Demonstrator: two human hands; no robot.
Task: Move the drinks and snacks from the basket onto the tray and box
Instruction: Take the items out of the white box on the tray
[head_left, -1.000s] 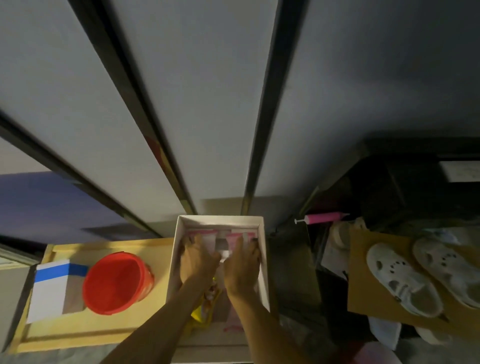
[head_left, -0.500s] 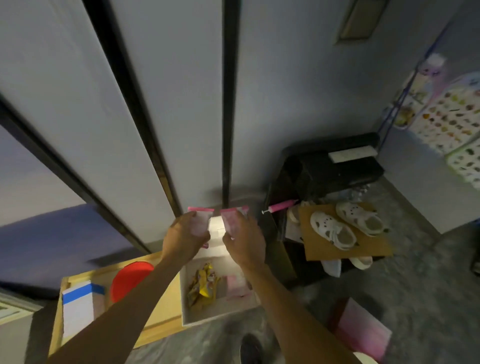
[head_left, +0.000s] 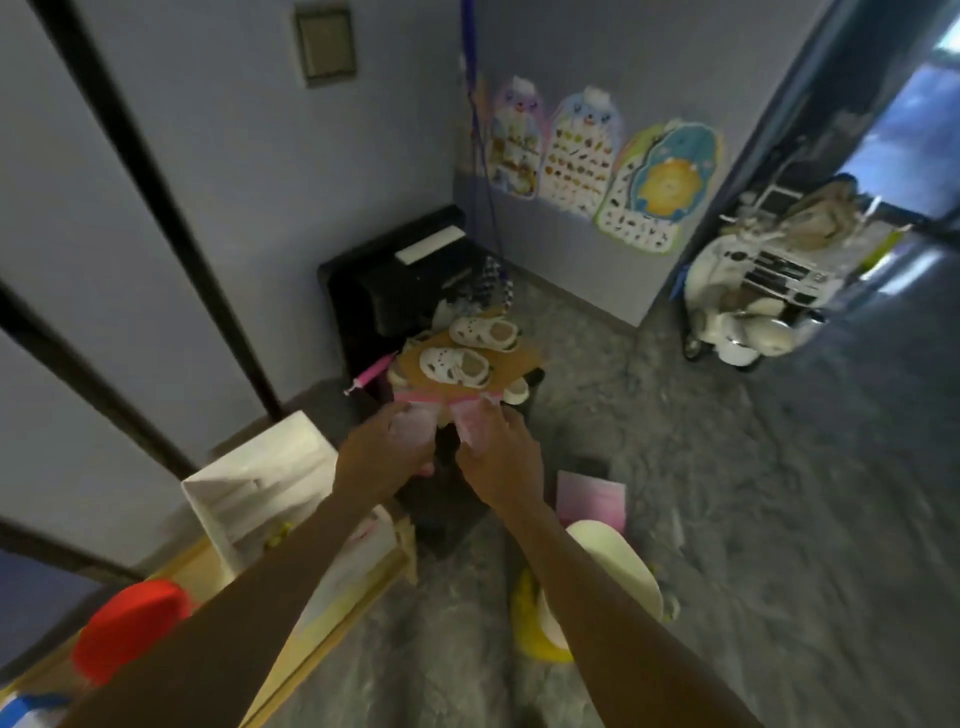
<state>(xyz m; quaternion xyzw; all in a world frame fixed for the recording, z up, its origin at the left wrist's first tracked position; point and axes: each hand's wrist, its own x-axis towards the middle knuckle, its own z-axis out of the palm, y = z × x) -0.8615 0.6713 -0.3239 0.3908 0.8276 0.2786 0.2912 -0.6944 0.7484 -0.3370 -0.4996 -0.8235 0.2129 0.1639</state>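
Observation:
My left hand (head_left: 382, 452) and my right hand (head_left: 493, 454) are raised side by side, each closed on a small pink-and-white packet (head_left: 415, 423) (head_left: 472, 423); the packets look joined along a pink top strip. They hang above the floor, to the right of the white box (head_left: 249, 493). The box sits on a wooden tray (head_left: 332, 618) at lower left and holds yellow snack wrappers (head_left: 275, 530), partly hidden by my left forearm. A red tub (head_left: 124, 629) stands on the tray's left end. A pale basket with a yellow base (head_left: 613, 571) lies on the floor under my right forearm.
A pink-and-white carton (head_left: 592, 499) lies on the floor near the basket. White shoes (head_left: 457, 364) rest on cardboard over a black cabinet (head_left: 395, 280). A toy scooter (head_left: 748, 317) stands at the far right by a doorway. Grey wall panels rise on the left.
Both hands lifted the pink packets out of the white box and carried them right. My view swung right, bringing the basket, posters and scooter into sight.

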